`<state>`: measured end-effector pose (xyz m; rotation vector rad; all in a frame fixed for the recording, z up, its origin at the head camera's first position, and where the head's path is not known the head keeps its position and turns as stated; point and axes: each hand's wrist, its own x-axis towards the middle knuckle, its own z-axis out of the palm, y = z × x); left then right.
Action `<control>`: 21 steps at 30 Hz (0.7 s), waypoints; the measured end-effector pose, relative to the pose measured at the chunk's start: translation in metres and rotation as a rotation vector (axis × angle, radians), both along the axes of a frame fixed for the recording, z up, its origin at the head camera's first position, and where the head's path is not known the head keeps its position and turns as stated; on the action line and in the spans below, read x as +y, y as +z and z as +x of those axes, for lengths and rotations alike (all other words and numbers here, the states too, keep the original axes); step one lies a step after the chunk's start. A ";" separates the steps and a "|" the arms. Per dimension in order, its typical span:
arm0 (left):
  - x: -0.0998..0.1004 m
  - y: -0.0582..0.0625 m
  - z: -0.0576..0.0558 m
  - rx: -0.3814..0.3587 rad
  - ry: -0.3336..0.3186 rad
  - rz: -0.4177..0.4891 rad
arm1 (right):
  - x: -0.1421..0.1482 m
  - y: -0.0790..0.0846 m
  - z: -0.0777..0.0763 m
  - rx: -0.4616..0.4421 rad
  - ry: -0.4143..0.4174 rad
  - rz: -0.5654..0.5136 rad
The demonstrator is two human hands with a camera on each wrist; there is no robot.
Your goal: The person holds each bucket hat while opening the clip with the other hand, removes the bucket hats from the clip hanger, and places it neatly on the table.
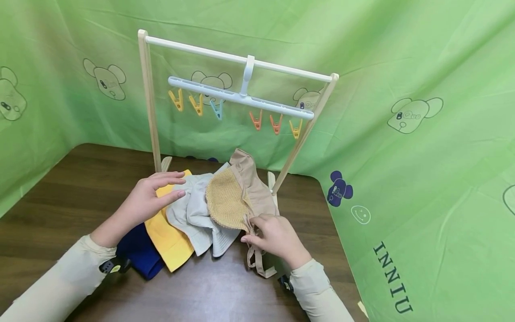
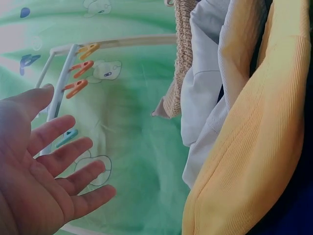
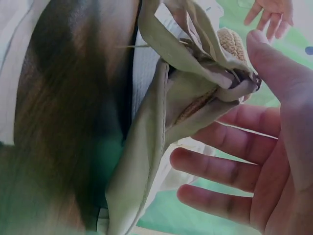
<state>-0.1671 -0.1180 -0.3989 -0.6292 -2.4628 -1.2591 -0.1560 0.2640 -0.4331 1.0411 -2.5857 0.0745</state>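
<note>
Hats lie overlapped in a row on the table. The rightmost, a beige sun hat with a woven straw part and fabric ties, is beside my right hand. In the right wrist view that hand's fingers are extended and the thumb stands apart, with the gathered ties between; the index fingertip is hidden behind the fabric. My left hand hovers over the yellow hat, fingers spread and holding nothing. Pale grey hats lie in the middle, and a navy hat at the left.
Behind the hats stands a wooden rack with a white top bar. A pale blue hanger hooks over it, carrying several coloured clips. Green printed cloth surrounds the brown table.
</note>
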 end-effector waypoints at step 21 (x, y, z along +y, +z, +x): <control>-0.002 -0.003 -0.005 0.125 -0.140 -0.158 | 0.029 0.009 -0.009 0.095 0.124 -0.076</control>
